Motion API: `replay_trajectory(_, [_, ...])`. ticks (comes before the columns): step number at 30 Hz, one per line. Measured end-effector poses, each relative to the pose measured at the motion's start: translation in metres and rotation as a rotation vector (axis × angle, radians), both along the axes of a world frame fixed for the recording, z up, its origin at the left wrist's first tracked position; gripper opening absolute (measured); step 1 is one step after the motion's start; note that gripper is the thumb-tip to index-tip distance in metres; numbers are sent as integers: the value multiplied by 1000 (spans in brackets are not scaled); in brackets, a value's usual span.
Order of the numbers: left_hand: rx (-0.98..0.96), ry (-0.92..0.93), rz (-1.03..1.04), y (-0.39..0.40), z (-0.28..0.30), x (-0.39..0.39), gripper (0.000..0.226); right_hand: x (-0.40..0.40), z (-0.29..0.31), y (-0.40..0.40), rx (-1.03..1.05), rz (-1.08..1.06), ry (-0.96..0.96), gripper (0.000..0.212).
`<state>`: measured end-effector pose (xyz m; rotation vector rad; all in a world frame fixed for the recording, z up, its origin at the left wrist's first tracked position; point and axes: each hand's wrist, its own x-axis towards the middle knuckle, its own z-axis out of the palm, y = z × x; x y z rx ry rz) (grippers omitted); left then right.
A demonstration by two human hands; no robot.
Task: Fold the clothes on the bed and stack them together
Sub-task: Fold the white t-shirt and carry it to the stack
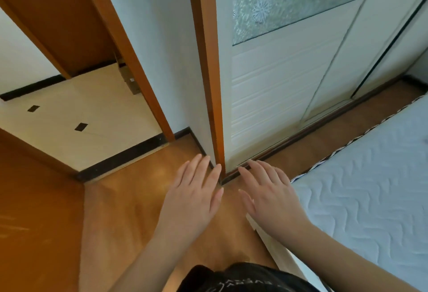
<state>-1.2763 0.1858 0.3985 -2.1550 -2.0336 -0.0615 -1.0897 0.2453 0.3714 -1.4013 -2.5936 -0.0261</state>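
Hands, left and right, flat, grip wide, holding nothing, beside bed.

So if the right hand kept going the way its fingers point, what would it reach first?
Probably the dark baseboard at the foot of the white wardrobe door. The right hand is open, empty, fingers aimed there over the wooden floor; depth is unclear.

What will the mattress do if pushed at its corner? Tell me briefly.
The mattress probably yields a little on top, since it is quilted. It looks thick and broad, so it is likely heavy and would hardly slide. Both hands hover open, off it.
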Motion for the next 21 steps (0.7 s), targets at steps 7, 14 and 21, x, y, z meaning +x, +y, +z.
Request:
replay_trajectory(7, [-37,-11,-241,117,-16,-12,49,2,-15,80,-61,-176,42,51])
replay_trajectory(14, [-98,-21,-447,234,-36,-24,52,-10,-40,154,-38,-362,6,47])
replay_trajectory(21, [-82,19,-671,315,-41,-21,46,-14,-42,201,-57,-582,-1,48])
